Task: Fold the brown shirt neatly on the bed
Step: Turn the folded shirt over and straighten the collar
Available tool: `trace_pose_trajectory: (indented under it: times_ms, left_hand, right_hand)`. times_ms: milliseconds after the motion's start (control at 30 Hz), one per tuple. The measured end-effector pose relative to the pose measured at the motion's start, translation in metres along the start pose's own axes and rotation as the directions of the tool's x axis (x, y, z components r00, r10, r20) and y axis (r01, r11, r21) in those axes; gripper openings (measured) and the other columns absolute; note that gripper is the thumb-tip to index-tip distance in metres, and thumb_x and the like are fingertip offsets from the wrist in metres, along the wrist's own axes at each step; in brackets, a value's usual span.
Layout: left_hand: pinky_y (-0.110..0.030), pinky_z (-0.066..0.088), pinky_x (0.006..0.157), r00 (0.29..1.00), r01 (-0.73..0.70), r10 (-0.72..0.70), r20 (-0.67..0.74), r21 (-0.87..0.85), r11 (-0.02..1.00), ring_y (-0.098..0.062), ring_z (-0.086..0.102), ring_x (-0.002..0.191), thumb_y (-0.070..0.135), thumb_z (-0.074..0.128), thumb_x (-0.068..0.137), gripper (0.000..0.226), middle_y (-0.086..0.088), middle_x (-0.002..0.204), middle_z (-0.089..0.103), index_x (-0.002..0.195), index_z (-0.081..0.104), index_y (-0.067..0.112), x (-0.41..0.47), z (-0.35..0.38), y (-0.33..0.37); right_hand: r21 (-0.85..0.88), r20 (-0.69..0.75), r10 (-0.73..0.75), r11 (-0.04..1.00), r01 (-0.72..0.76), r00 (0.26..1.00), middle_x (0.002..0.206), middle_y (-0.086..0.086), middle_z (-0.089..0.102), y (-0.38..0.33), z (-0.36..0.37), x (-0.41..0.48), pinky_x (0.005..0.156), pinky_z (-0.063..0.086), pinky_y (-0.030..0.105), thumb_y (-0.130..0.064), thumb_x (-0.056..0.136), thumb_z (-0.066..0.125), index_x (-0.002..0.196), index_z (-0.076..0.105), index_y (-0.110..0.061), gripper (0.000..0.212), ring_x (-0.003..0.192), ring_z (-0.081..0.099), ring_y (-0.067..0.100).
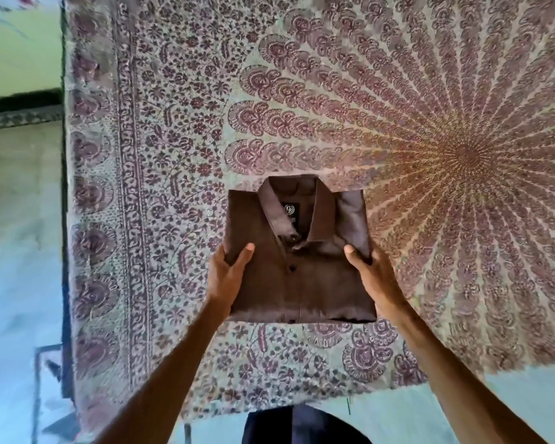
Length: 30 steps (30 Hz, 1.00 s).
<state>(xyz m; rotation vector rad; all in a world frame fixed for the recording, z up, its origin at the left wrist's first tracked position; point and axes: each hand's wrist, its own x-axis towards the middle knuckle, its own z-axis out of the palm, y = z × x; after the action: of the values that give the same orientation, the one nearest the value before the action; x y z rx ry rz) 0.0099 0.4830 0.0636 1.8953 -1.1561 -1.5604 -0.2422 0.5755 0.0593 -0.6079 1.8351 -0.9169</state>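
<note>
Near the front edge of the bed [173,123], the shirt [302,283] is folded into a neat rectangle, collar [321,216] on its far side. Both hands clamp it, well apart: the left hand [226,277] grips its left edge, the right hand [375,280] its right.

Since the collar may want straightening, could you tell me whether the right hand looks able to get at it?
Probably yes: the collar lies uncovered on the folded shirt, just beyond the right hand, though that hand grips the shirt's edge and must let go.
</note>
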Motion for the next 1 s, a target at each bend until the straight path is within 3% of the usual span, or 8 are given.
trace_pose_trajectory:
  times_ms: [67,133,200,333,567,667,867,1000]
  left_hand:
    - [-0.044,0.06,0.074,1.0,0.003,-0.004,-0.026,-0.027,1.0,-0.019,0.072,0.084,0.057,0.07,0.068,0.039,0.0,0.094,0.073,0.092,0.067,0.027,-0.02,-0.029,-0.022]
    - [-0.041,0.061,0.07,0.996,-0.003,0.001,-0.084,-0.025,1.0,-0.014,0.072,0.08,0.054,0.071,0.074,0.035,0.002,0.09,0.073,0.094,0.068,0.024,-0.039,-0.058,-0.044]
    - [-0.029,0.06,0.062,0.992,-0.031,0.03,-0.126,-0.005,1.0,-0.003,0.07,0.07,0.038,0.071,0.084,0.022,0.004,0.085,0.071,0.097,0.065,0.021,-0.055,-0.083,-0.061]
    - [-0.022,0.058,0.054,0.982,-0.063,0.07,-0.175,0.046,0.997,0.005,0.065,0.059,0.029,0.069,0.088,0.011,0.005,0.081,0.069,0.094,0.063,0.022,-0.077,-0.139,-0.1]
    - [-0.018,0.051,0.055,0.958,-0.073,0.101,-0.269,0.112,0.991,-0.016,0.065,0.071,0.033,0.069,0.087,0.016,0.001,0.085,0.066,0.098,0.062,0.023,-0.081,-0.221,-0.155]
    - [-0.018,0.046,0.057,0.952,-0.086,0.125,-0.279,0.148,0.985,-0.015,0.061,0.073,0.032,0.068,0.088,0.014,0.003,0.084,0.064,0.097,0.064,0.022,-0.076,-0.247,-0.178]
    - [-0.022,0.048,0.072,0.942,-0.166,0.217,-0.255,0.207,0.964,-0.012,0.061,0.081,0.035,0.068,0.087,0.033,-0.002,0.096,0.071,0.115,0.067,0.016,-0.055,-0.279,-0.223]
    - [-0.026,0.051,0.077,0.963,-0.152,0.2,-0.18,0.249,0.957,-0.013,0.061,0.084,0.04,0.067,0.087,0.038,0.002,0.098,0.069,0.118,0.065,0.019,-0.048,-0.292,-0.24]
  right_hand:
    - [0.02,0.016,-0.017,1.0,0.017,1.0,0.089,0.006,0.072,0.007,0.022,-0.03,0.074,0.054,0.039,-0.038,0.089,0.066,0.1,0.068,-0.026,0.017,0.093,0.067,0.031]
    - [0.019,0.026,-0.042,0.999,0.042,0.999,0.088,0.021,0.068,0.015,0.048,-0.057,0.07,0.053,0.047,-0.05,0.086,0.066,0.093,0.068,-0.032,0.02,0.089,0.065,0.041]
    - [0.024,0.037,-0.072,0.997,0.071,0.997,0.091,0.027,0.065,0.027,0.07,-0.077,0.065,0.048,0.041,-0.059,0.08,0.066,0.091,0.067,-0.033,0.028,0.078,0.064,0.039]
    - [0.003,0.065,-0.089,0.996,0.089,0.994,0.082,0.0,0.07,0.051,0.127,-0.113,0.066,0.044,0.025,-0.028,0.093,0.064,0.091,0.064,-0.025,0.004,0.075,0.063,0.011]
    - [-0.105,0.076,-0.173,0.978,0.181,0.982,0.084,-0.001,0.067,0.066,0.218,-0.154,0.065,0.044,0.023,-0.031,0.094,0.061,0.101,0.064,-0.016,0.017,0.075,0.061,0.002]
    - [-0.22,0.028,-0.212,0.952,0.212,0.977,0.082,0.01,0.068,0.078,0.252,-0.163,0.067,0.046,0.025,-0.043,0.087,0.059,0.097,0.065,-0.004,0.04,0.074,0.061,0.011]
    - [-0.339,-0.041,-0.263,0.911,0.234,0.964,0.077,0.002,0.059,0.092,0.293,-0.166,0.058,0.036,0.011,-0.03,0.09,0.064,0.095,0.063,-0.001,0.029,0.072,0.056,0.019]
    - [-0.431,-0.112,-0.256,0.883,0.185,0.96,0.07,0.007,0.053,0.105,0.302,-0.162,0.057,0.025,0.026,-0.025,0.091,0.067,0.082,0.058,0.0,0.028,0.072,0.058,0.033]
